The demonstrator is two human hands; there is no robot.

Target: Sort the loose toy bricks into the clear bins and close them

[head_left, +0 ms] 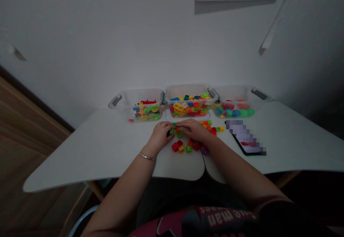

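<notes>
My left hand (161, 135) and my right hand (195, 129) meet over the white table (113, 140), fingers curled around a small cluster of toy building bricks (177, 131) in green, orange and dark blue. The fingertips of both hands press at its top, partly hiding it. Closer to me lie loose red and yellow bricks (177, 146), a green and red brick piece (189, 146) and a purple brick (204, 151) beside my right forearm. More bricks in orange, red and yellow (215, 129) are just beyond my right hand.
Along the wall stand three clear plastic boxes: the left (129, 99) and middle (188, 91) hold bricks, the right (231, 93) holds round coloured pieces. A phone (245, 140) lies right of my hands. A small pink piece (131, 120) rests near the left box.
</notes>
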